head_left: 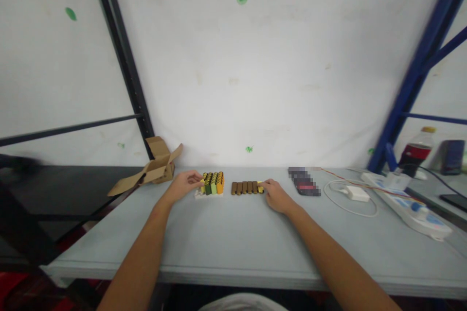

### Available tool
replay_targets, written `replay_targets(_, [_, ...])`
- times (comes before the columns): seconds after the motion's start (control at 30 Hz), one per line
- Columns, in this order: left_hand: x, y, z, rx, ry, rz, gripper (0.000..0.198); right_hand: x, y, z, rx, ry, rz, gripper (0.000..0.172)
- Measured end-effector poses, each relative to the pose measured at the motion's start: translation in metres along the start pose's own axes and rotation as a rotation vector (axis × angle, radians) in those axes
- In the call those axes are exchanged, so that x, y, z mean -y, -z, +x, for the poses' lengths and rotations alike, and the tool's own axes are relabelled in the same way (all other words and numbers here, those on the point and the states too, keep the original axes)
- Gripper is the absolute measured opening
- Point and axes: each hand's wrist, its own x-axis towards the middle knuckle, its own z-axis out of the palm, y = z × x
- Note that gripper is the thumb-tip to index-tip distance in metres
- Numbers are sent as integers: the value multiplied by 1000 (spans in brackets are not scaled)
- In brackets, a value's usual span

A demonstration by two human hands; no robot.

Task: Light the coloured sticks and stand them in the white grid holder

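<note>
On the grey table (226, 238) lies a white base with upright yellow, green and orange blocks (212, 183). My left hand (184, 184) rests at its left side, fingertips touching the leftmost block. To the right lies a row of brown blocks (245, 187) with a yellow piece at its right end. My right hand (276, 195) touches that end with thumb and forefinger. Whether either hand grips a block is too small to tell.
An open cardboard box (153, 167) lies at the back left. A phone (304, 182), a white charger with cable (355, 193) and a power strip (408, 204) sit to the right. A cola bottle (416, 153) stands by the blue rack post (419, 68).
</note>
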Motion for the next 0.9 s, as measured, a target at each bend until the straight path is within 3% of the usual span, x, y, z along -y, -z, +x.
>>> replay_targets(0.17, [4, -3, 1, 47, -7, 3, 41, 2, 7, 0, 11, -64, -70, 53])
replay_targets(0.33, [5, 5, -3, 35, 6, -2, 39, -1, 26, -7, 107, -75, -182, 36])
replay_targets(0.5, [6, 10, -2, -99, 15, 44, 39, -2, 32, -13, 162, -46, -223, 27])
replay_targets(0.63, [8, 9, 2, -181, 30, 93, 42, 5, 29, -8, 86, -62, 0, 26])
replay_targets(0.77, [8, 10, 3, -244, 22, 132, 45, 12, 29, -3, -144, -59, 392, 29])
replay_targets(0.9, [6, 7, 2, -234, 53, 160, 46, 16, 29, -2, -268, -41, 547, 36])
